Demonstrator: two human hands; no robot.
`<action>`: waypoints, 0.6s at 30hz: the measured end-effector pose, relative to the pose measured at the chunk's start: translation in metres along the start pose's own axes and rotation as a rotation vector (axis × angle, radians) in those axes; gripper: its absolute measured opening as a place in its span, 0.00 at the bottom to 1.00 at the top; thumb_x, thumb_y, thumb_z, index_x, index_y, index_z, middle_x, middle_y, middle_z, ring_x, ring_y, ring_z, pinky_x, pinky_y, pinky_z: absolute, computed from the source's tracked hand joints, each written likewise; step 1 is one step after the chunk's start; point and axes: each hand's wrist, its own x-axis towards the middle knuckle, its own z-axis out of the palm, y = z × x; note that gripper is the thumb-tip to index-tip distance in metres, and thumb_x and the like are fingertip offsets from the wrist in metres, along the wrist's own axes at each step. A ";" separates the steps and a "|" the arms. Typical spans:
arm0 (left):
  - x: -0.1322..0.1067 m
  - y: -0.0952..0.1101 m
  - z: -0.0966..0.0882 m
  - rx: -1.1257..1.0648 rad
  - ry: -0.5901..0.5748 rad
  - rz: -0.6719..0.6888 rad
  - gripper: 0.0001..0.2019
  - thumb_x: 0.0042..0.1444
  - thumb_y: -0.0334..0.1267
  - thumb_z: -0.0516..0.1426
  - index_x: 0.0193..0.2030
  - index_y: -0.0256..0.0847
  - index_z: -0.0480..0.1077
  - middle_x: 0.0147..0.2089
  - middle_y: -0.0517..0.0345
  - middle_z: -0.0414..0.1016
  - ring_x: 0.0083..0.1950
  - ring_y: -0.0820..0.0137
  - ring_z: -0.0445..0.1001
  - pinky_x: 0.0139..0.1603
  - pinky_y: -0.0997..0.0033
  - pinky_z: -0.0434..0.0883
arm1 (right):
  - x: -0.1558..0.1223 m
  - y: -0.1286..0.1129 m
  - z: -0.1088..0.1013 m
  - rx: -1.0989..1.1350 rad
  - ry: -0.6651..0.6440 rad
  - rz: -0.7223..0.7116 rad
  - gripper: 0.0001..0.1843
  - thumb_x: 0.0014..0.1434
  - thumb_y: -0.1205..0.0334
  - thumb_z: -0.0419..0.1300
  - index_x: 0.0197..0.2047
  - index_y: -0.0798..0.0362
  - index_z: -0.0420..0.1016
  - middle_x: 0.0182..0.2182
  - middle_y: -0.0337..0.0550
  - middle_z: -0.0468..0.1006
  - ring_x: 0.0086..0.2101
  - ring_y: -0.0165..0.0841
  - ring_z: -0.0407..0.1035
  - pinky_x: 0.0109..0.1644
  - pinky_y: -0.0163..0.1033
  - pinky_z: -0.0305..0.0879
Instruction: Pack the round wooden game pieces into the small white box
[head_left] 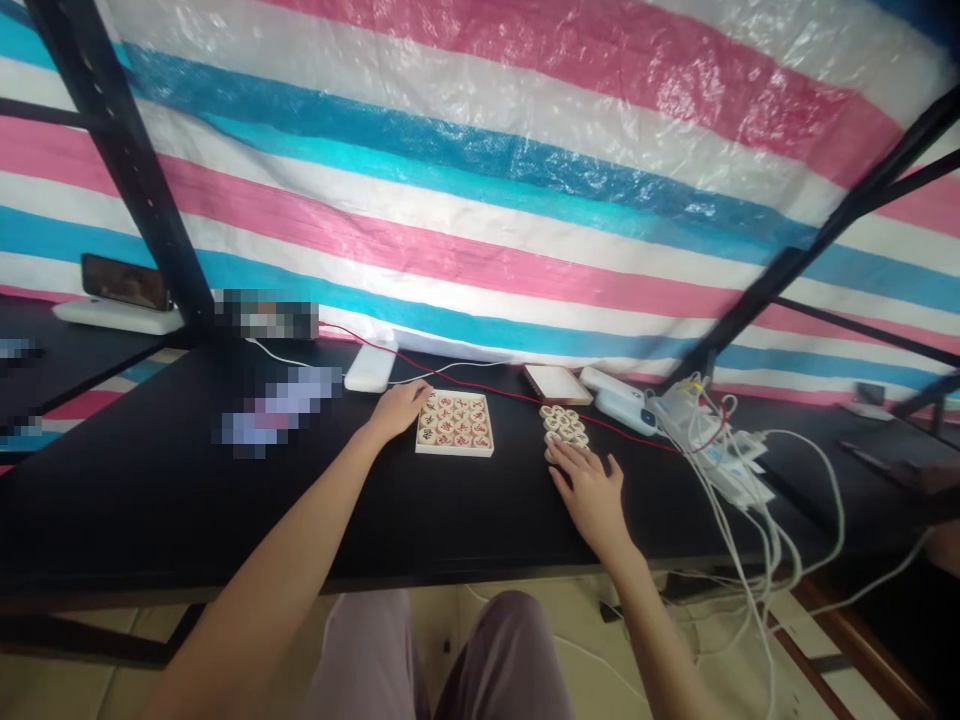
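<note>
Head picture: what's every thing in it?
Open box: one, white, mid-table
Boxed pieces: over ten, pale, in open box
Loose pieces: several, pale, by the right hand
Shallow box: one, pale, beyond loose pieces
White device: one, white, beyond left hand
Slim devices: two, white, right of centre
Red cable: one, red, across table
White cables: many, white, right side
Propped screen: one, dark, far left
Pixelated things: several, mixed, left side
Main table: one, black, under both boxes
Posts: two, black, left and right
Striped sheet: one, pink-blue-white, behind the table
Floor: one, tan, below
Left hand: one, bare, at open box
Right hand: one, bare, on pieces
Trousered knees: two, purplish, bottom
</note>
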 end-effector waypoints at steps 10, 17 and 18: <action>-0.001 -0.002 0.000 -0.023 0.006 0.010 0.18 0.61 0.46 0.42 0.41 0.43 0.69 0.41 0.54 0.75 0.44 0.62 0.72 0.39 0.70 0.63 | -0.022 -0.034 -0.029 0.219 -0.001 0.031 0.13 0.62 0.57 0.50 0.41 0.39 0.75 0.41 0.36 0.78 0.41 0.36 0.69 0.55 0.50 0.44; -0.001 -0.001 0.000 -0.030 0.007 0.014 0.18 0.61 0.46 0.42 0.42 0.43 0.69 0.40 0.54 0.75 0.42 0.63 0.72 0.40 0.70 0.63 | 0.022 -0.054 -0.027 0.456 0.051 0.130 0.12 0.58 0.49 0.54 0.38 0.43 0.76 0.32 0.37 0.80 0.32 0.31 0.71 0.46 0.41 0.50; -0.001 -0.001 -0.001 -0.030 0.003 0.013 0.18 0.61 0.47 0.42 0.42 0.43 0.69 0.40 0.54 0.75 0.42 0.63 0.72 0.40 0.70 0.63 | 0.037 -0.060 -0.023 0.487 0.053 0.134 0.13 0.58 0.48 0.54 0.38 0.44 0.76 0.30 0.37 0.79 0.30 0.31 0.71 0.46 0.41 0.50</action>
